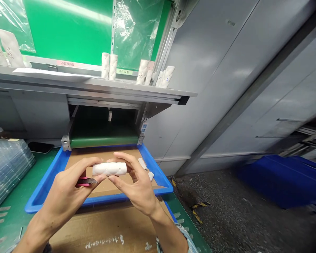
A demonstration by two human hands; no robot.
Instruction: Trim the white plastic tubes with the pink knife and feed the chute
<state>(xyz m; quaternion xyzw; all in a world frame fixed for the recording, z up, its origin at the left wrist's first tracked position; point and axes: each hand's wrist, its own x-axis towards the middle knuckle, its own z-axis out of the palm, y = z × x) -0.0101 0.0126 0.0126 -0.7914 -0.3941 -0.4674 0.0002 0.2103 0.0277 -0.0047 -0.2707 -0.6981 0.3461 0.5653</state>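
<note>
left hand (64,198) shut on pink-handled snips (86,181) | right hand (138,186) pinching white tube (109,169) | blue tray (50,182) under both hands

The tube (109,169) is matt white, dotted with small dark holes, and the cutters (81,182) have pink handles and a silver-grey tip. The tray (50,175) is bright blue, and the brown cardboard (107,225) nearer the camera carries white print. The counter mat (13,189) is green, the panel (65,31) behind the shelf a brighter green, the crate (284,179) deep blue, and the grey floor (221,218) speckled, with yellow-and-black tape (197,211).
</note>
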